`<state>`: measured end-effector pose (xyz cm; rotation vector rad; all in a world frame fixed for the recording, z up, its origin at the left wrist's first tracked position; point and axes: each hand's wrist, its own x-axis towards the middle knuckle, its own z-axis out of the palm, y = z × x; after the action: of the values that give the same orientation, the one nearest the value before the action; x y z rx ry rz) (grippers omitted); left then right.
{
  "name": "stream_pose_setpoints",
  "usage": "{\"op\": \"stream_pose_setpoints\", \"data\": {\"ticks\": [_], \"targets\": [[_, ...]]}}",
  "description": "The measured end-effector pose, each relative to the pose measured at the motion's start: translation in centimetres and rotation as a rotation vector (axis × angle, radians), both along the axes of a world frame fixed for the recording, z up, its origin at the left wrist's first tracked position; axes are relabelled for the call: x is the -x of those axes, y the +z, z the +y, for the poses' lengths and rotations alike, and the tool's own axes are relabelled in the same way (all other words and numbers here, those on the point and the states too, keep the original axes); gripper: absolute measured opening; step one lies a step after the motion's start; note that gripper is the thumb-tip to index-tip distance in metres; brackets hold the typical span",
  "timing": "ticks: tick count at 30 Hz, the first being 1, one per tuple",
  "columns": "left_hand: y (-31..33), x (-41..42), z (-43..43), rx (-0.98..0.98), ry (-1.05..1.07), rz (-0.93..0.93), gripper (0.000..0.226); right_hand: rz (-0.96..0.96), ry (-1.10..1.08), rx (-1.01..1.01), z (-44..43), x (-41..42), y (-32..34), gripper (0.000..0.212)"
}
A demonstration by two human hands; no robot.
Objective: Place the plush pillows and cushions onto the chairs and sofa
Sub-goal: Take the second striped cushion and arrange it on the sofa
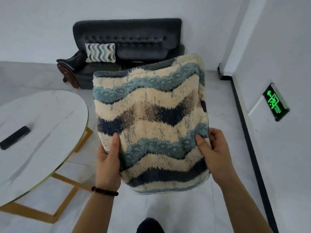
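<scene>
At the far left a white oval counter (42,132) on gold legs is cut off by the picture's edge. A slim dark object (15,137) lies on it; what it is cannot be made out.

Further in, against the back wall, stands a dark tufted sofa (134,36). A small wave-patterned pillow (100,52) leans upright on the left of its seat, against the backrest. The sofa's front right part is hidden behind the held cushion.

The left hand (107,158), with a dark bead bracelet (104,191) at the wrist, grips the lower left edge of a large plush cushion (151,115). The thumb presses the front face, and its fingers are hidden behind the cushion. The cushion is held up in the air in front of the sofa, well apart from it, showing cream, teal and navy waves.

The right hand (213,152) clamps the lower right edge, thumb on the front and fingers curled round the side.

At the bottom, between the forearms, a dark shoe tip (149,226) is cut off by the frame.

Low on the right wall a lit green exit sign (275,105) shows an arrow and a running figure. Its small writing is too blurred to read.
</scene>
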<state>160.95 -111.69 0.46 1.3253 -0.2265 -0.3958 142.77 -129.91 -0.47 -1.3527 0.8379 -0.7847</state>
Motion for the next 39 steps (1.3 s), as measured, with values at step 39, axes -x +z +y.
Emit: {"op": "stream_pose_setpoints", "data": {"ticks": [39], "targets": [[-0.3, -67.1, -81.5, 0.053, 0.392, 0.092, 0.024, 0.043, 0.376, -0.092, -86.7, -74.0, -0.5, 0.082]]}}
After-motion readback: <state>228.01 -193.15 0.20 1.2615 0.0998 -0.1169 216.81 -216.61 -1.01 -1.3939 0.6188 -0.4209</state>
